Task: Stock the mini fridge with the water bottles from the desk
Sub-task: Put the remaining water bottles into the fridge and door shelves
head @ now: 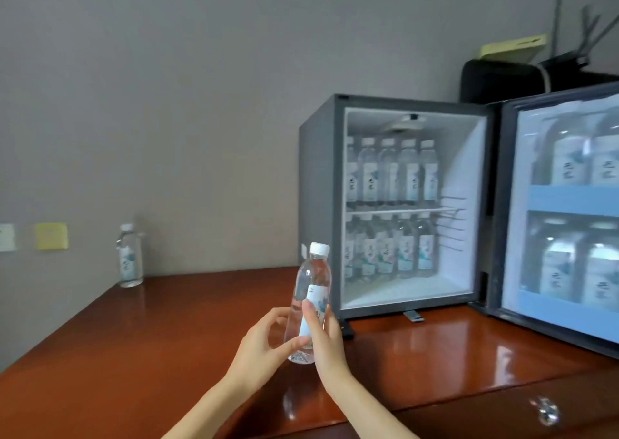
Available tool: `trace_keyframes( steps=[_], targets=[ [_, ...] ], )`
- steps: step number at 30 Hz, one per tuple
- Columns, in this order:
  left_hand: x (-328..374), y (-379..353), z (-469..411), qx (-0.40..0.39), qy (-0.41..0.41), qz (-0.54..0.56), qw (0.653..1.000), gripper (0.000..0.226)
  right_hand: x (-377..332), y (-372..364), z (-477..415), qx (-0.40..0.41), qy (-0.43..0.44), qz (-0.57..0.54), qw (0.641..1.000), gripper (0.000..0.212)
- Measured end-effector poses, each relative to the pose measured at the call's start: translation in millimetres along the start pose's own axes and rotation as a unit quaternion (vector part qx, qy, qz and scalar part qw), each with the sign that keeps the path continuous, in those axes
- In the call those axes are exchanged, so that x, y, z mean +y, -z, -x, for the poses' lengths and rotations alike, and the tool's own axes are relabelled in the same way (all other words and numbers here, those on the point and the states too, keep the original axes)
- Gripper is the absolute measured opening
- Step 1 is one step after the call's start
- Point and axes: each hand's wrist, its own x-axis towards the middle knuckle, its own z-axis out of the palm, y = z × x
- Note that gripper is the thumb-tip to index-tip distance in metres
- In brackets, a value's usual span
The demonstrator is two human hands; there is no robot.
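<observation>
Both hands hold one water bottle (pixel 310 291) upright, lifted clear of the desk (pixel 134 355). The left grip (pixel 261 345) pinches its lower body between thumb and fingers. The right grip (pixel 326 338) wraps the label, thumb in front. The bottle's long axis is vertical, cap up. The open mini fridge (pixel 321 187) lies ahead and to the right, nearer the right grip. Both shelves carry rows of bottles, with room at their right ends. Its door (pixel 569 324), swung wide, is stocked too. A second water bottle (pixel 130 261) stands far left on the glossy red-brown desk, by the grey wall (pixel 167 103).
</observation>
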Motion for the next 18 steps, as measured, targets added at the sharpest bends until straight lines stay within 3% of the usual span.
trace_keyframes(
  steps=[6,10,13,16,18],
  targets=[
    [67.1,-51.7,-51.8,-0.038,-0.09,0.036,0.995,0.046,-68.3,67.2,-18.2,0.065,0.083,0.024,0.994,0.068],
    [112.6,-90.3,-90.0,-0.047,-0.139,0.072,0.987,0.045,-120.7,113.0,-32.2,0.097,0.136,0.059,0.984,0.057],
    [145.2,-122.3,-114.1,-0.06,-0.17,0.119,0.976,0.052,-161.3,147.9,-38.3,0.124,0.181,0.098,0.971,0.06],
    [177.5,-157.3,-133.8,-0.076,-0.2,0.166,0.963,0.053,-198.6,185.2,-38.9,0.145,0.214,0.151,0.954,0.045],
    [201.2,-180.0,-144.1,-0.088,-0.221,0.206,0.949,0.05,-221.5,209.2,-38.2,0.173,0.233,0.196,0.937,0.055]
  ],
)
